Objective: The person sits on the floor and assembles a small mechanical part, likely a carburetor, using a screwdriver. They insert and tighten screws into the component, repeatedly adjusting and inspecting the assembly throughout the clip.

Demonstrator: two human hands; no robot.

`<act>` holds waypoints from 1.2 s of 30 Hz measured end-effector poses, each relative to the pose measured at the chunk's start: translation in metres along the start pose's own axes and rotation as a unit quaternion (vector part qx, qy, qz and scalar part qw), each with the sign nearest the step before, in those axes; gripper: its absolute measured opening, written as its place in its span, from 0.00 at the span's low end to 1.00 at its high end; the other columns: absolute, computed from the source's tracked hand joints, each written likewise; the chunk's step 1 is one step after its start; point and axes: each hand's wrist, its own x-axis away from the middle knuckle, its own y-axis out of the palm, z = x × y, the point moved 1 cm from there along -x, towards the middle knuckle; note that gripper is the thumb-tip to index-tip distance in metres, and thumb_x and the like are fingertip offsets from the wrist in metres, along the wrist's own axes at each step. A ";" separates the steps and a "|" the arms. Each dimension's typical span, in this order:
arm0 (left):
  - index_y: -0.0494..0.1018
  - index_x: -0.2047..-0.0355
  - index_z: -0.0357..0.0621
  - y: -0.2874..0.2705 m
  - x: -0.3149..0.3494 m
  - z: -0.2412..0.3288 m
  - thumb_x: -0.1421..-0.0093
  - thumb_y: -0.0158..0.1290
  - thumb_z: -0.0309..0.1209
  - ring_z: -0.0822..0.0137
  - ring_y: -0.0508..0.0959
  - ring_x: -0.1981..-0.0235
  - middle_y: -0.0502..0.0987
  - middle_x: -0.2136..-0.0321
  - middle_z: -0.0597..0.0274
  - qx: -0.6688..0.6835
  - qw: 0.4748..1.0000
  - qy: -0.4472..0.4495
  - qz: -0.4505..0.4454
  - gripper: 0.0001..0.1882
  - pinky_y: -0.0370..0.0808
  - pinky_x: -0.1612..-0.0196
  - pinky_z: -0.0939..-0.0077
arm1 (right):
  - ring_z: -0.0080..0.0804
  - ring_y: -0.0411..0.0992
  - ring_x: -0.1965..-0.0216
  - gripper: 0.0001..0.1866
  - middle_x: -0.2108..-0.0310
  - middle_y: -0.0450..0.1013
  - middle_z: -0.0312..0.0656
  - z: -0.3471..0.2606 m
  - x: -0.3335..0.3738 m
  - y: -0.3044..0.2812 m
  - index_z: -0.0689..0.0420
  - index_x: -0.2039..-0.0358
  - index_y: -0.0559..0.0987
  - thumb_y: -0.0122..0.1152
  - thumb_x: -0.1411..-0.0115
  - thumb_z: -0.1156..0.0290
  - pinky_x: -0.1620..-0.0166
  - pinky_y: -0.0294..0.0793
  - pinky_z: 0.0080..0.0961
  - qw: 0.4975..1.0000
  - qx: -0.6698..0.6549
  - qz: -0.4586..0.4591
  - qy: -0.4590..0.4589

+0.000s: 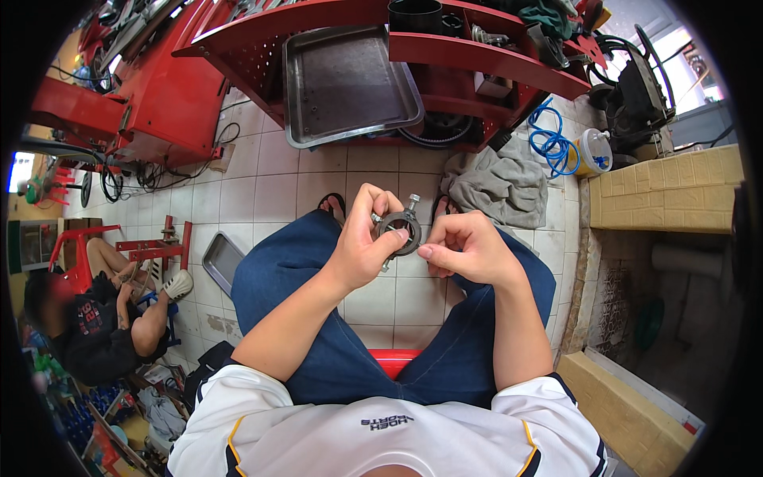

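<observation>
A dark metal ring-shaped part with bolts sticking out of its rim [416, 232] is held up between my knees. My left hand [362, 246] is closed around its left side, with the thumb lying across the ring's opening. One bolt points up from the far side of the ring, and another shows beside my left fingers. My right hand [474, 253] is beside the ring's right edge, its fingers curled and the thumb pressed toward the index finger. Whatever the right fingertips pinch, if anything, is too small to tell.
Ahead, a metal tray [350, 87] rests on a red tool cart [485, 63]. A grey cloth [505, 183], blue hose [548, 139] and white-lidded tub [594, 151] lie to the right. Left are a small tray [223, 261] and a seated person [95, 326].
</observation>
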 end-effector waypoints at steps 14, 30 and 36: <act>0.54 0.63 0.46 -0.002 0.001 0.003 0.44 0.54 0.21 0.78 0.62 0.68 0.62 0.67 0.65 -0.041 0.999 -0.013 0.004 0.18 0.65 0.65 0.82 | 0.17 0.75 0.78 0.15 0.80 0.77 0.35 0.002 -0.001 0.004 0.61 0.74 0.79 0.71 0.39 0.64 0.75 0.73 0.15 1.000 -0.024 0.000 -0.002; 0.55 0.65 0.45 -0.002 0.000 0.006 0.46 0.54 0.22 0.79 0.63 0.70 0.63 0.71 0.66 -0.054 0.998 -0.041 0.005 0.18 0.66 0.67 0.81 | 0.23 0.78 0.70 0.14 0.73 0.79 0.39 0.007 -0.005 -0.004 0.63 0.62 0.80 0.67 0.36 0.64 0.68 0.76 0.20 0.998 -0.011 -0.045 -0.036; 0.53 0.65 0.47 0.003 0.001 0.011 0.47 0.53 0.20 0.78 0.63 0.70 0.61 0.69 0.66 -0.059 0.995 -0.080 -0.018 0.19 0.65 0.68 0.82 | 0.21 0.74 0.65 0.19 0.65 0.78 0.34 0.010 -0.022 -0.005 0.60 0.47 0.78 0.62 0.32 0.61 0.63 0.75 0.20 0.989 -0.037 0.081 -0.121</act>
